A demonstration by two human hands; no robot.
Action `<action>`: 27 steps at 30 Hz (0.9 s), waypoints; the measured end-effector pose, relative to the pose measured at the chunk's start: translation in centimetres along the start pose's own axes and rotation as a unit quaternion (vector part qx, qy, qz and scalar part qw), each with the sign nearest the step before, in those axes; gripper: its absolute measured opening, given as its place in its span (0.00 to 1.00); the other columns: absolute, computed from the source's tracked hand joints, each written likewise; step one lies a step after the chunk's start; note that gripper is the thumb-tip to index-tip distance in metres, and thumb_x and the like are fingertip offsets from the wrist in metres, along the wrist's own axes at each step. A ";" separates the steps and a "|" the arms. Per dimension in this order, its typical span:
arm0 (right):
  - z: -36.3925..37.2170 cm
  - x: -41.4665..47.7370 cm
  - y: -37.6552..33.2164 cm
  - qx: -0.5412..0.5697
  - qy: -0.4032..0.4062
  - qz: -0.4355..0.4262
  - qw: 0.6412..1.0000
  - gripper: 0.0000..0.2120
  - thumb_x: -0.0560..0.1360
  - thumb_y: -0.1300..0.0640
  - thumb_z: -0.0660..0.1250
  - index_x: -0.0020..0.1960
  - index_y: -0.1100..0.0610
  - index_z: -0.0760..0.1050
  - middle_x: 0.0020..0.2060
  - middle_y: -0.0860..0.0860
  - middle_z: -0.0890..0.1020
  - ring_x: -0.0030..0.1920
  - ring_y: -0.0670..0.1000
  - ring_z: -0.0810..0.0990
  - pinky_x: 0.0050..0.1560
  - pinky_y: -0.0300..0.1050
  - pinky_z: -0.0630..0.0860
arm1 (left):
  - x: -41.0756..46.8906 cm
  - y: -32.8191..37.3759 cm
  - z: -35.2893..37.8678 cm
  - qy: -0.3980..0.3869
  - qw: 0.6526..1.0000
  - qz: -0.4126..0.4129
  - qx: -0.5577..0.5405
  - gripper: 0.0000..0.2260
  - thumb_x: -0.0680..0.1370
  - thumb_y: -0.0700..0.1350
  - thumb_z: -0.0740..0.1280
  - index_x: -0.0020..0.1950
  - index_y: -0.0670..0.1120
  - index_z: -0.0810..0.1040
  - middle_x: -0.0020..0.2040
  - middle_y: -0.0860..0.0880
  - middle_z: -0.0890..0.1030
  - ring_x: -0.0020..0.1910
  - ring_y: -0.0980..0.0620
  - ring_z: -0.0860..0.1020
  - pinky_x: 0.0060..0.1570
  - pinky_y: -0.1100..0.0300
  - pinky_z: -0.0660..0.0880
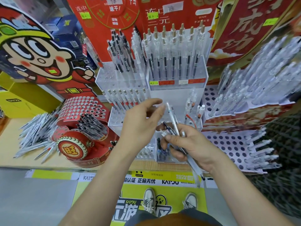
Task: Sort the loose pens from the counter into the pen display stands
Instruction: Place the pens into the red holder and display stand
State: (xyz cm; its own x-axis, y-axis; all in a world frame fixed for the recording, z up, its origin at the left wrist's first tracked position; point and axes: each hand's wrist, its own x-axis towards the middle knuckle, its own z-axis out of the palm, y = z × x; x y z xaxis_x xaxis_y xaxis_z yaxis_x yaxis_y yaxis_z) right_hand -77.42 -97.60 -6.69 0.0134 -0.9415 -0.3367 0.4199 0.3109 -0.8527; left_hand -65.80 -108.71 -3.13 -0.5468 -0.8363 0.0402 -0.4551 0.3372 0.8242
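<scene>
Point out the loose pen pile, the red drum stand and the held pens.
loose pen pile (35,132): head view, middle of the heap.
red drum stand (71,150): head view, round front face.
held pens (173,118): head view, clear barrel, upper part.

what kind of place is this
Probably a stationery shop: clear pen display stands with price labels, red promotional backboards behind them, and a heap of loose pens on the counter.

A stationery shop: clear acrylic pen display stands (177,82) with price labels, backed by red promotional boards (179,17).
</scene>
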 end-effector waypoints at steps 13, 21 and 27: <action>-0.6 -1.0 -0.4 -0.013 -0.074 -0.001 0.997 0.12 0.80 0.60 0.64 0.63 0.60 0.73 0.33 0.54 0.76 0.23 0.47 0.66 0.23 0.37 0.61 | 0.0 0.7 0.8 -0.013 0.916 -0.143 -0.376 0.13 0.63 0.47 0.74 0.42 0.41 0.81 0.34 0.43 0.80 0.30 0.50 0.76 0.24 0.62 0.70; -1.6 -2.4 0.2 0.002 -0.106 0.009 0.994 0.13 0.77 0.57 0.64 0.61 0.58 0.76 0.31 0.52 0.73 0.21 0.45 0.64 0.22 0.35 0.60 | -1.0 1.2 0.8 -0.068 0.875 -0.141 -0.457 0.09 0.70 0.47 0.67 0.42 0.44 0.84 0.40 0.46 0.83 0.36 0.53 0.80 0.30 0.64 0.76; -2.1 -3.2 0.5 -0.052 -0.088 0.002 0.995 0.11 0.80 0.59 0.64 0.62 0.59 0.73 0.31 0.52 0.72 0.21 0.46 0.64 0.23 0.36 0.59 | -2.8 1.5 1.5 -0.100 0.918 -0.103 -0.370 0.11 0.69 0.41 0.70 0.51 0.44 0.82 0.42 0.46 0.85 0.38 0.50 0.81 0.32 0.58 0.73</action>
State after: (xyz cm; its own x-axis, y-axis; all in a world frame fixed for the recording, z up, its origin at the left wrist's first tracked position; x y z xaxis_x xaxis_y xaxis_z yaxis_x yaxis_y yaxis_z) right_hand -79.14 -94.15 -6.84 0.1777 -0.9455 -0.2730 0.3236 0.3181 -0.8911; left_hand -66.03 -105.23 -2.81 -0.6551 -0.7277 -0.2030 -0.0027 -0.2664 0.9639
